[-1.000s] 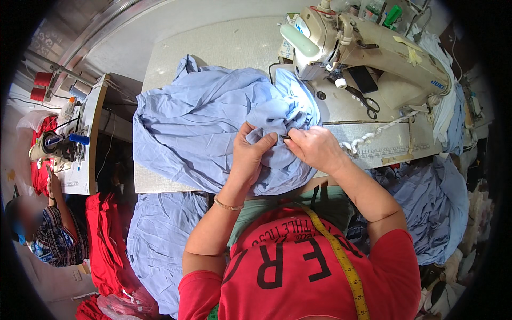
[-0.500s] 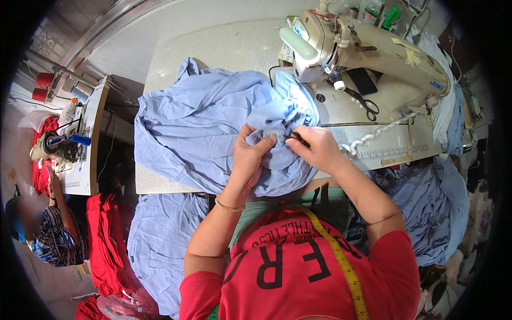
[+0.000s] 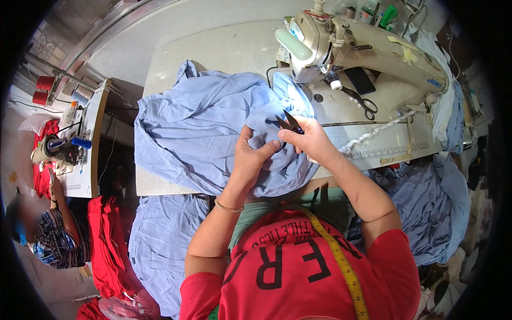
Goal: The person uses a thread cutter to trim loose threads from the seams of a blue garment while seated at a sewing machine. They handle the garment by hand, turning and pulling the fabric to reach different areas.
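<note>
The right hand (image 3: 306, 140) grips black snips (image 3: 296, 128), blades parted, long axis 4 to 10 o'clock, tips toward 10, over the blue garment (image 3: 208, 117). The left hand (image 3: 250, 156) clasps its bunched cloth, at 8 o'clock from the sewing machine (image 3: 392, 64).

bright | glare on blue cloth (image 3: 208, 120) | dark beneath side table (image 3: 94, 165) | edges bent, corners black

- Garment sewing workshop
- beige metal industrial sewing machine (image 3: 389, 64) on pale grey speckled worktable (image 3: 213, 48)
- second, dark-and-beige sewing machine (image 3: 52, 149), white-topped table (image 3: 90, 170), co-worker (image 3: 61, 237) beside it
- red thread spools (image 3: 45, 82)
- crumpled light-blue cloth (image 3: 192, 117), long red fabric pile (image 3: 109, 245)
- yellow tape measure (image 3: 345, 266) worn over red shirt (image 3: 298, 272)
</note>
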Demonstrator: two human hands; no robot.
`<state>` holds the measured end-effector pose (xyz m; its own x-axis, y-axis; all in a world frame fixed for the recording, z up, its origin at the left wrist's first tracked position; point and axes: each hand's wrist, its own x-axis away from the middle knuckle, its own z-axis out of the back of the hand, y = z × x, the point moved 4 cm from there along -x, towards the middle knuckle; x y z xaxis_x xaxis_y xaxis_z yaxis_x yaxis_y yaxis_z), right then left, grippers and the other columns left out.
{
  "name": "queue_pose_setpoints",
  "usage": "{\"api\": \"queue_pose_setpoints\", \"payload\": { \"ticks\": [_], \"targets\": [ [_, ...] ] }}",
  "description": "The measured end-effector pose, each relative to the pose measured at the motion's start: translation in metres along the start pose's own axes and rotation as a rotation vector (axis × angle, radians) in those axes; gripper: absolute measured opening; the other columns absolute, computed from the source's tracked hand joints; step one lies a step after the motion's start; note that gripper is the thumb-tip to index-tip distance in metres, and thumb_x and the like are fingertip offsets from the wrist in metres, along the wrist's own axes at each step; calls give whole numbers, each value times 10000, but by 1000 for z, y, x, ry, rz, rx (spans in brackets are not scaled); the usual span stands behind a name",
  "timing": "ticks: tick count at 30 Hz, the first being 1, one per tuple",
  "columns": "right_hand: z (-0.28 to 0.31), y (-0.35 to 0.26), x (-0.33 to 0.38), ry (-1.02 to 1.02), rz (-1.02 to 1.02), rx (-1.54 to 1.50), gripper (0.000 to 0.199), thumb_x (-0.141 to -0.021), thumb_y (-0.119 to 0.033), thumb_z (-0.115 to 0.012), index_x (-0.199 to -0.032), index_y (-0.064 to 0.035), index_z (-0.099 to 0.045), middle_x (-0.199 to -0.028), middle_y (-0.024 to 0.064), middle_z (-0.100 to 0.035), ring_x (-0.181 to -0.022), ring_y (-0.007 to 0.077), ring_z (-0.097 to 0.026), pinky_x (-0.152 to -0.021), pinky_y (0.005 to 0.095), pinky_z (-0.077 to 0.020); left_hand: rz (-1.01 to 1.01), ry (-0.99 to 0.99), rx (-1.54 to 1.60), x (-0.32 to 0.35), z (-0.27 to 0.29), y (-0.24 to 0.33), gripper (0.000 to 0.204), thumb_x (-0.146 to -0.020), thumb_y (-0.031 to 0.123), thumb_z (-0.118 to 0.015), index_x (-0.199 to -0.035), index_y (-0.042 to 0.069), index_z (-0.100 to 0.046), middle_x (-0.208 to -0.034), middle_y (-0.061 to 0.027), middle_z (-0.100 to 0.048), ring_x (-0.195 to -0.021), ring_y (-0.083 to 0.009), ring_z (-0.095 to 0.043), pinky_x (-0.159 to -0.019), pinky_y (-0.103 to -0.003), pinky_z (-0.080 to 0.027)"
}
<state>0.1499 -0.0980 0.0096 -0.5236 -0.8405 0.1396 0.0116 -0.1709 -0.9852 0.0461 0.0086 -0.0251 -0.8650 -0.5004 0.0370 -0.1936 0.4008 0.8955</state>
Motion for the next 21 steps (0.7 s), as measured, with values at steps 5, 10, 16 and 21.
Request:
{"api": "queue_pose_setpoints", "payload": {
  "ticks": [5, 10, 16, 21],
  "targets": [
    [1, 1, -3, -45, -38, -74, 200, -841, -219, -637, -923, -43, -592, -694, -38, -521, -519, 25, -420, -463, 200, -366, 12, -3, 80, 2, -2, 2, 478, -740, -40, -694, -1172, 45, -510, -1044, -57, -603, -918, -155, -587, -782, -281, -489],
    [3, -12, 8, 223, 427, 329, 235, -861, -215, -600, -998, -30, -552, -743, 72, -615, -581, 206, -590, -522, 305, -449, 54, 25, 124, 3, -1, 2, 469, -748, -37, -688, -1175, 42, -510, -1036, -54, -603, -891, -144, -590, -755, -267, -491],
    [-3, -35, 41, 164, 534, 853, 187, -827, -197, -604, -942, -55, -565, -781, 125, -633, -691, 324, -615, -591, 406, -481, 86, 46, 134, 4, 1, 0, 447, -748, -25, -689, -1158, 31, -520, -999, -45, -600, -836, -130, -591, -697, -241, -497],
    [-6, -33, 44, 235, 563, 1030, 152, -823, -188, -600, -925, -79, -570, -732, 111, -613, -629, 318, -596, -559, 406, -469, 47, 70, 65, 4, 0, 0, 430, -748, -21, -691, -1142, 26, -526, -1020, -45, -583, -851, -129, -584, -709, -247, -497]
  ]
}}
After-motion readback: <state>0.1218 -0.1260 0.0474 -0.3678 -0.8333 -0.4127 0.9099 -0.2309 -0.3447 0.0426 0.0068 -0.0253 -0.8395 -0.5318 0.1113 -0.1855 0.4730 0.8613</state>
